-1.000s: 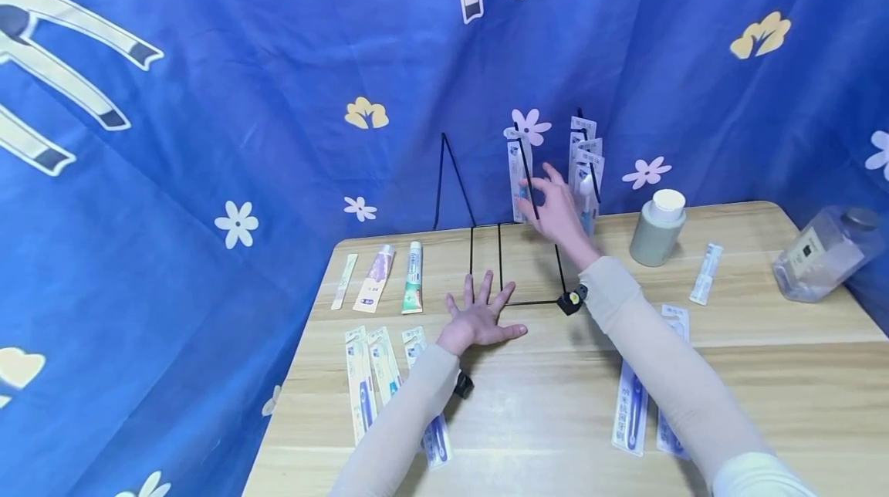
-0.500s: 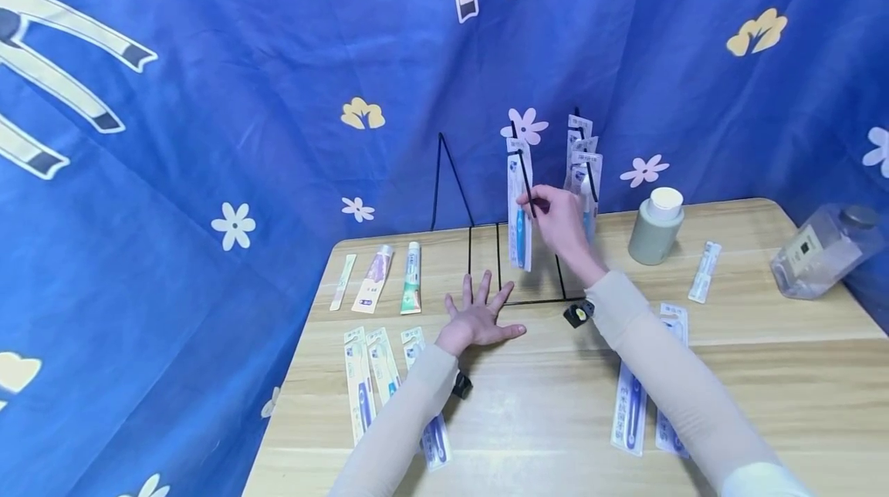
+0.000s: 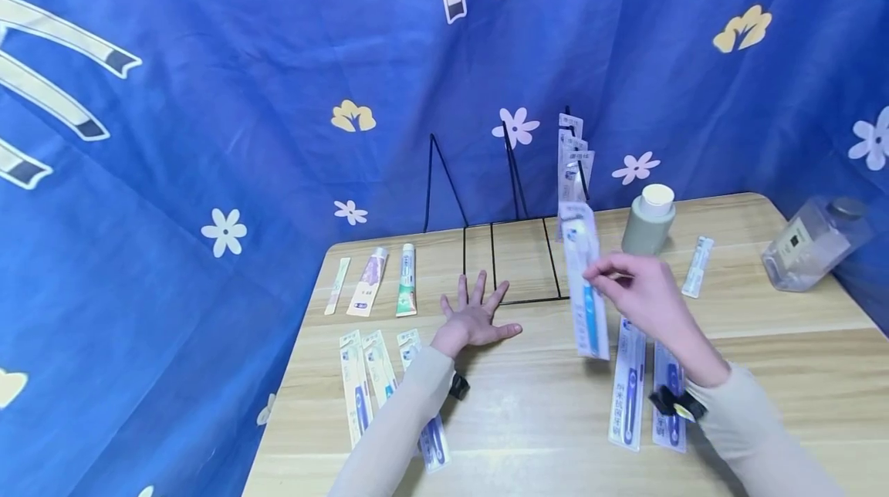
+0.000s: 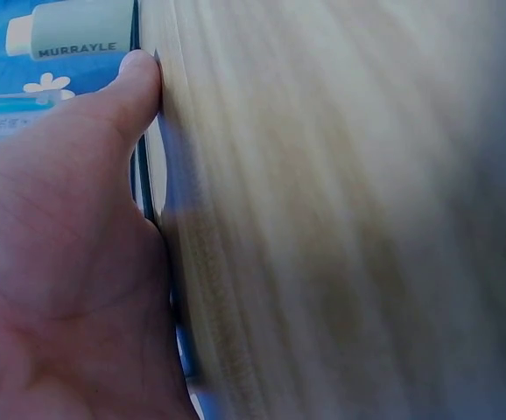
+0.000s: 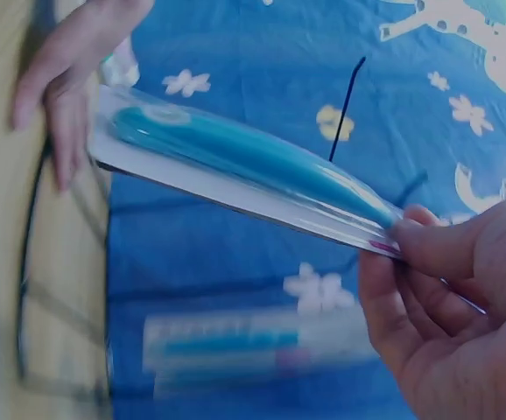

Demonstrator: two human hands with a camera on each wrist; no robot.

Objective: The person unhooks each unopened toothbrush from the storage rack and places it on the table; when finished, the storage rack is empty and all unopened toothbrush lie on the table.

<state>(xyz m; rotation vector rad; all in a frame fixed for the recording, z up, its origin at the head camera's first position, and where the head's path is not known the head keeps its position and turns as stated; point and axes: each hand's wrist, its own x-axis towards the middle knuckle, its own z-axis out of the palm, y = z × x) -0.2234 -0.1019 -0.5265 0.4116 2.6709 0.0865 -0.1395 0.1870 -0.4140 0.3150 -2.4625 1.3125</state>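
My right hand (image 3: 642, 290) pinches a packaged toothbrush (image 3: 578, 265) with a light blue handle. The pack hangs upright above the table, to the right of a black wire rack (image 3: 493, 254). In the right wrist view, thumb and fingers grip the edge of the same toothbrush pack (image 5: 244, 166). My left hand (image 3: 474, 325) rests on the tabletop with its fingers spread, fingertips at the rack's front wire. Several toothbrush packs (image 3: 573, 169) hang on the rack's right hook; the middle and left hooks are bare.
Toothbrush packs lie at left (image 3: 356, 381) and at right (image 3: 627, 397) on the table (image 3: 528, 420). Behind the left group are two toothpaste tubes (image 3: 406, 281) and a slim sachet. A grey bottle (image 3: 649, 223), a small packet (image 3: 698, 265) and a clear bottle (image 3: 809, 246) stand or lie at right.
My right hand took the toothbrush pack off the middle hook and brought it right and towards me, down over the table. The left hand has stayed in place.
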